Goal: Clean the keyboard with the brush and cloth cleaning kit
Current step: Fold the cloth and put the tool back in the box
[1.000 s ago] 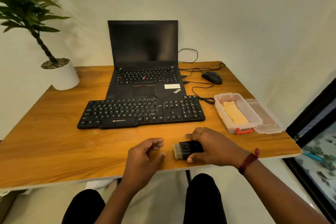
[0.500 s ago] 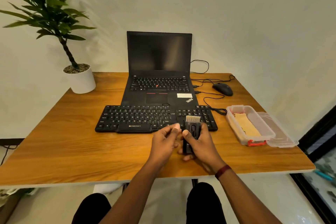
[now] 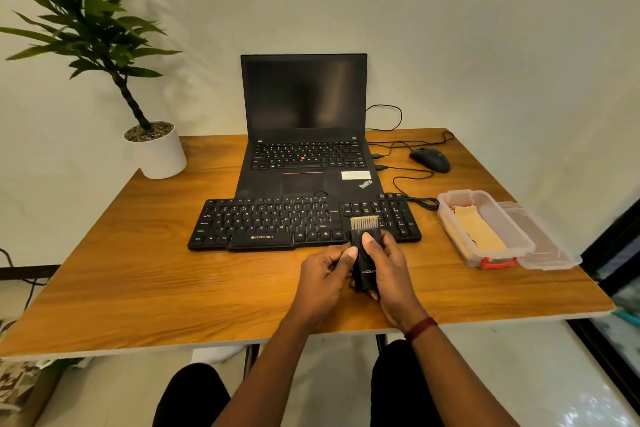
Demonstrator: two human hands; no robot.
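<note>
Both my hands are on the brush, just in front of the keyboard, near its right end. My right hand is closed around the black body, thumb on top, so the bristles point up and away from me, ready for the keys. My left hand pinches the side of the body w/ thumb and fingers, I think to steady it or adjust smth; which one I cannot tell. The keyboard lies flat on the counter, not yet touched by the bristles. The cloth waits in the clear box, right of the keyboard, for the wiping step later.
</note>
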